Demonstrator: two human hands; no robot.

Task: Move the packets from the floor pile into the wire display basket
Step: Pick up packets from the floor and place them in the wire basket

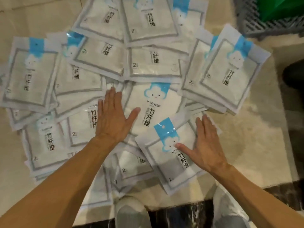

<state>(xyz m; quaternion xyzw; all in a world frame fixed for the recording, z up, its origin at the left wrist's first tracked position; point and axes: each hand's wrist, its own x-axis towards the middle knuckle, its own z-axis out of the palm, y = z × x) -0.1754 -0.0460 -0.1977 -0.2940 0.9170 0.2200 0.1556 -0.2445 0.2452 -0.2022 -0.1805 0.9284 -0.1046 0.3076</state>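
Packets (pixel 153 102): white, grey-bordered panel, sky-blue top tab with white cloud face, black characters. Floor (pixel 256 137): beige, mottled; dark marbled strip (pixel 181 214) near. Crate (pixel 263 25), far right: grey lattice, green contents (pixel 283 7).

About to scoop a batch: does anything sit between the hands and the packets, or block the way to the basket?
Nothing visible does. The left hand and right hand lie flat and open right on the white plastic packets with blue cloud labels. The grey wire basket stands at the upper right, bare beige floor between.
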